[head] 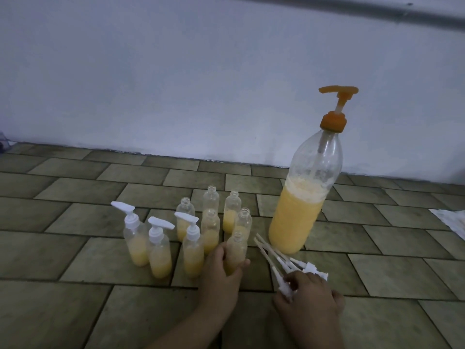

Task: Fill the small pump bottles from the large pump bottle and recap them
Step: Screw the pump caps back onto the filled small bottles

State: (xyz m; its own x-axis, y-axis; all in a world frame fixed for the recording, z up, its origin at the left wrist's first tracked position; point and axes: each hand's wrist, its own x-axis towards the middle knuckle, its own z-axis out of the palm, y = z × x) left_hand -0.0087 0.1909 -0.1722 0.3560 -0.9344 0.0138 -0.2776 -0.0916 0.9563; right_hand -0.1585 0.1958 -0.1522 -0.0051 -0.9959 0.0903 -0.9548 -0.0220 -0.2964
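A large clear bottle (299,205) with an orange pump head, about half full of yellow liquid, stands on the tiled floor at the right. Left of it is a cluster of small clear bottles. Three capped small bottles (159,250) with white pumps stand at the cluster's left; several uncapped small bottles (211,222), most partly filled, stand behind. My left hand (221,275) grips an uncapped small bottle (236,248) at the cluster's front. My right hand (309,295) pinches a white pump cap (285,289) from a pile of loose pump caps (292,260) lying on the floor.
A pale wall runs along the back of the tiled floor (75,248). A white sheet or cloth (450,220) lies at the far right edge. A grey pipe (402,16) crosses the top right.
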